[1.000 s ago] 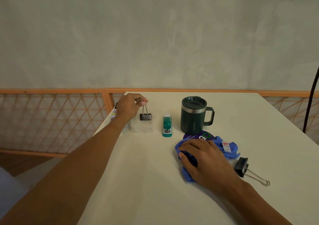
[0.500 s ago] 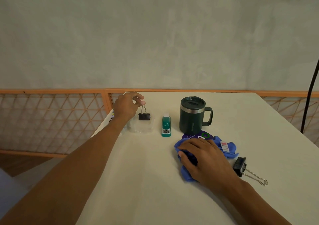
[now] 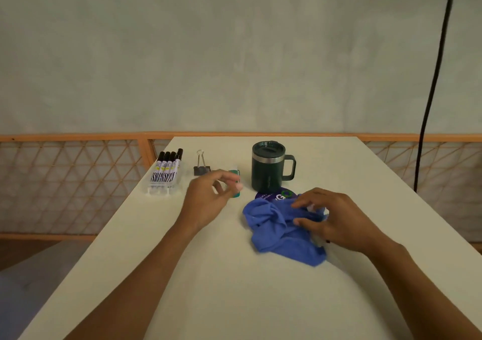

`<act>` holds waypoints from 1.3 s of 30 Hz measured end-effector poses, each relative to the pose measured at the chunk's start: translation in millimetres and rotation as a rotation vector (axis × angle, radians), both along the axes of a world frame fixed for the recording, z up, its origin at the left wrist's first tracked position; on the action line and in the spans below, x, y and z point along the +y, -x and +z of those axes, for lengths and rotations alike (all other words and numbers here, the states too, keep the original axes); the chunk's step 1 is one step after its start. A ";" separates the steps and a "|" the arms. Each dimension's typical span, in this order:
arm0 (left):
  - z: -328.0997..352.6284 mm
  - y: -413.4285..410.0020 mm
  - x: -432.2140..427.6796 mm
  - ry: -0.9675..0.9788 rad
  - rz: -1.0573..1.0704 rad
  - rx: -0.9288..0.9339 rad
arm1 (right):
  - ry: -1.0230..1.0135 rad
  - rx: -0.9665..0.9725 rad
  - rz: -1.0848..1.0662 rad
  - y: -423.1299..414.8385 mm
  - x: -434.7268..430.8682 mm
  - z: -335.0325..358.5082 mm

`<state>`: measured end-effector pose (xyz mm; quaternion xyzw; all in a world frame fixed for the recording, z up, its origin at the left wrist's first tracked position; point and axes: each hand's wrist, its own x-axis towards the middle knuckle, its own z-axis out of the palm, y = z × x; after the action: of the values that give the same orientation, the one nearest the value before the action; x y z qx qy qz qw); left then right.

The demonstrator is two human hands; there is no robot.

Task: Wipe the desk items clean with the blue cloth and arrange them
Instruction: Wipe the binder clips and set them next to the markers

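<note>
Now the left hand [image 3: 208,199] has let go of the binder clip [image 3: 201,165], which lies far left on the desk [image 3: 234,287] beside the marker pack [image 3: 165,171]; the hand hovers empty, fingers loosely curled, in front of the teal stapler [image 3: 236,183]. The right hand [image 3: 336,219] has shifted and pinches the blue cloth [image 3: 273,230] near the green mug [image 3: 268,166], bunching it over something I cannot tell.

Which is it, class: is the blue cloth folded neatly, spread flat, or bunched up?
Bunched up. The blue cloth lies in a crumpled heap of ridges and folds on the desk, with the right hand resting on it.
</note>
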<state>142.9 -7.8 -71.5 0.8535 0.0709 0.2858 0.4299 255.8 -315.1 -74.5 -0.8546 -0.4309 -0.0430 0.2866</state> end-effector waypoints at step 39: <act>-3.9 45.1 -39.0 0.358 -0.310 0.195 | -0.803 0.820 0.148 66.3 37.3 0.6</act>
<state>97.8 -46.8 -75.4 0.7880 0.0296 0.1159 0.6040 189.5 -277.9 -73.9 -0.5934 -0.2933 0.1516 0.7341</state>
